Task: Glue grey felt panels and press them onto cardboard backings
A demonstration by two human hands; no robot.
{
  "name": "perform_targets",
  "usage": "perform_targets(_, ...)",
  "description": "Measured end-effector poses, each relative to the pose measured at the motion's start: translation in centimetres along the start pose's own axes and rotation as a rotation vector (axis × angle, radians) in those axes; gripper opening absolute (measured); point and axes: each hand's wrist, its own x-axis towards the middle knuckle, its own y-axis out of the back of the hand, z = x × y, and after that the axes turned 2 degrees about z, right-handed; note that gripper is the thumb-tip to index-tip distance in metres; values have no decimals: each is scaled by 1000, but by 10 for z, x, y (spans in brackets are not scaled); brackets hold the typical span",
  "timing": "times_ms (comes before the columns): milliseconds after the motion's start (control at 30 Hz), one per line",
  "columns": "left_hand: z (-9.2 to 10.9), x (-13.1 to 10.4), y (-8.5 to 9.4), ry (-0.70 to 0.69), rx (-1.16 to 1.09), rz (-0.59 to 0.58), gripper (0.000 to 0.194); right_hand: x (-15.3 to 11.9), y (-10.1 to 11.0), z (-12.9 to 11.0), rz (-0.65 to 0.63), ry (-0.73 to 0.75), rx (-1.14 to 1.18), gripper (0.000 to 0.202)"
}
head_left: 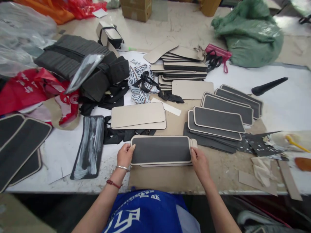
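Observation:
Between my two hands lies a dark grey rounded panel with a beige border [160,150]. My left hand [125,156] grips its left edge, thumb on top. At the right end, my right hand [200,161] pinches the edge in the same way. Beige edges of other panels show beneath it. Just beyond are two overlapping beige panels [138,115] on black fabric. A dark panel smeared with white [88,145] sits left of my left hand. To the right, several grey panels with beige borders [218,119] overlap in a fan on darker sheets.
Stacked beige boards [182,66] stand farther back. Bundled dark grey material [77,58] and red bags [31,94] fill the left. A black tapered tool [269,86] and a green sack [250,35] lie at right. Scraps [264,171] and a yellow stick [296,143] are near the right edge.

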Motion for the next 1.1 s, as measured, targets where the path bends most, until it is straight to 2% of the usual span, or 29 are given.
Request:
perform_targets(100, -1, 0, 0, -12, -50, -24, 30, 0, 4, 0, 3, -11, 34, 46)
perform_targets(233, -3, -2, 0, -43, -119, -46, 31, -5, -2, -6, 48, -10, 47, 43)
perform_targets(367, -5, -4, 0, -59, -169, -57, 32, -13, -9, -8, 111, -60, -86, 40)
perform_targets(600, -4, -9, 0, -46, -257, -91, 35, -22, 0, -26, 87, -43, -338, 30)
perform_targets(733, -3, -13, 1, -45, -217, -99, 32, -29, 2, -38, 26, -23, -461, 31)
perform_targets(833, -1, -16, 2, -49, -207, -107, 31, -31, 0, -41, 32, -52, -472, 35)
perform_targets(967, 12, -28, 11, -135, -209, -141, 28, -28, -2, -32, -14, -115, -417, 37)
perform_targets(1100, 41, -47, 23, -252, -185, -170, 23, -25, 3, -26, -1, -105, -290, 36)
